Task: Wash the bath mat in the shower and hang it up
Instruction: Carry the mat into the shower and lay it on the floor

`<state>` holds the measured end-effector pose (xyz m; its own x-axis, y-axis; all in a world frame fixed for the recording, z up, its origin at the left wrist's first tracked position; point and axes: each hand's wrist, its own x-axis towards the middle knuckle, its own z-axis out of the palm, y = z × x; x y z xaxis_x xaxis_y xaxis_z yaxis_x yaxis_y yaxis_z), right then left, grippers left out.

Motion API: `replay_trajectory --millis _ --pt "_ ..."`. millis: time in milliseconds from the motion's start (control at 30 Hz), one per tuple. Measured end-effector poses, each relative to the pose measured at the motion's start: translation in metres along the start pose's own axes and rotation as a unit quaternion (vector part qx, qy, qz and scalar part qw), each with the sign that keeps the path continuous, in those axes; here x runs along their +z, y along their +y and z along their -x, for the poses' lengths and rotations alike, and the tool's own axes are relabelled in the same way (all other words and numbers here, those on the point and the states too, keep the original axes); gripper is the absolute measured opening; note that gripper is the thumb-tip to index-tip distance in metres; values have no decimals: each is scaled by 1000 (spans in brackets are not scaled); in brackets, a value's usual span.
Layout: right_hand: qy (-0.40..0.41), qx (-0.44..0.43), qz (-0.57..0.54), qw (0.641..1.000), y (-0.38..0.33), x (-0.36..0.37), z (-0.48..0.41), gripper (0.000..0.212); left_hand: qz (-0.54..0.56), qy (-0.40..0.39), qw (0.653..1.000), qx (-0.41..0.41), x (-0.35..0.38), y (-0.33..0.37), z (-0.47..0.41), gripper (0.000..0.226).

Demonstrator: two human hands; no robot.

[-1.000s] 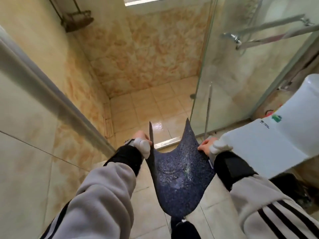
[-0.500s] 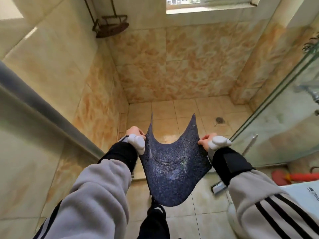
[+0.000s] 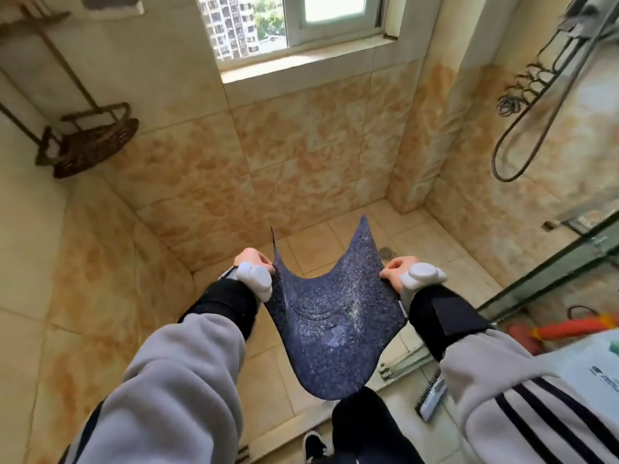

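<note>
Bath mat, dark blue and speckled, is up in the air straight below the window, sagging in a U between your hands with its two far corners poking up over the shower floor. Your left hand pinches the mat's left edge and your right hand pinches its right edge, fingers curled round it, both level with each other below the window. Down-left of the window a rusty corner shelf hangs on the wall, down-right of it the shower hose loops, and the floor drain shows just beside your right hand.
</note>
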<state>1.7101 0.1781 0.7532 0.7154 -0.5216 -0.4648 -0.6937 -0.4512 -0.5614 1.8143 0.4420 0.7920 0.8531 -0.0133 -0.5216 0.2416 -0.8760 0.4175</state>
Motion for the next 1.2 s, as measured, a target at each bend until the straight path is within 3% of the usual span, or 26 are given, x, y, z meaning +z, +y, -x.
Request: replay_trajectory --millis 233,333,533,767,1000,1200 --pt "27 71 -48 996 -6 -31 -100 28 -46 -56 995 70 7 100 -106 25" --pt "10 106 -50 993 -7 -49 -152 13 -73 -92 987 108 12 152 -158 25" --pt "0 197 -32 980 -12 -82 -241 30 -143 -139 968 156 22 256 -238 5" --pt "20 266 -106 958 -5 -99 -331 28 -175 -129 959 181 40 343 -328 15" --pt "105 335 -197 915 34 -57 -383 25 -223 -140 942 210 102 381 -425 18" --pt "137 368 -213 895 71 5 -423 24 -254 -140 925 245 175 359 -507 22"
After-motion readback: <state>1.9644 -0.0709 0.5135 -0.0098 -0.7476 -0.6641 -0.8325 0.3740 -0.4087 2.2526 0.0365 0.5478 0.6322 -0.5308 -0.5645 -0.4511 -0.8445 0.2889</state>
